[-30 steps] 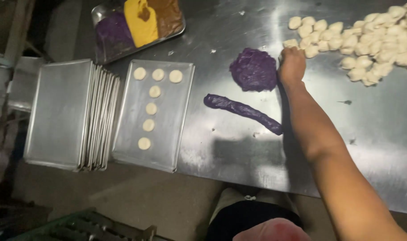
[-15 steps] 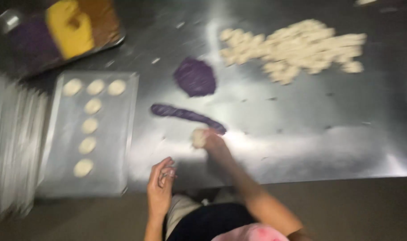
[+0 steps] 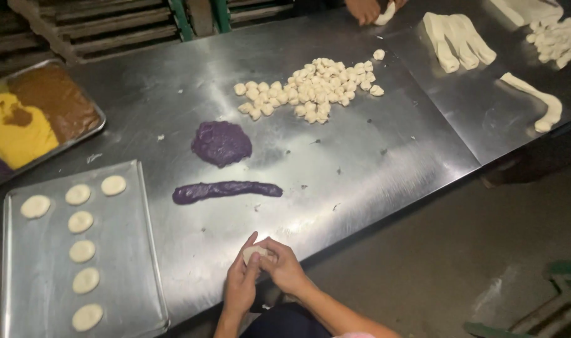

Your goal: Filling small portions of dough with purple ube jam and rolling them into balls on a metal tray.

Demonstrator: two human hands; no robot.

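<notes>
- Two hands meet at the near edge of the steel table (image 3: 373,156), the left hand (image 3: 240,281) and the right hand (image 3: 285,268) closed together around one small dough piece (image 3: 255,251).
- The dough piece sits between the fingertips, just above the table edge; only its pale top shows, so its shape and long axis cannot be made out.
- Just beyond the hands lies a purple filling rope (image 3: 228,190), its long axis running left to right across the table, the left end thicker and slightly nearer than the right.
- Past it sits a rounded purple filling mound (image 3: 221,143), with no clear direction to it.
- Farther back is a loose pile of dough bits (image 3: 310,91), spread wider than deep.
- To the left, a baking tray (image 3: 138,263) holds seven flattened dough discs (image 3: 80,221): three across the far end and a line running toward the near edge; the tray's left side is partly cut off.
- At the far left, a tray of fillings (image 3: 97,122) shows yellow, brown and a sliver of purple paste, cut by the frame.
- At the far edge, another person's hand (image 3: 363,9) grips pale dough, mostly out of view.
- On the far right lie dough logs (image 3: 454,40), side by side.
</notes>
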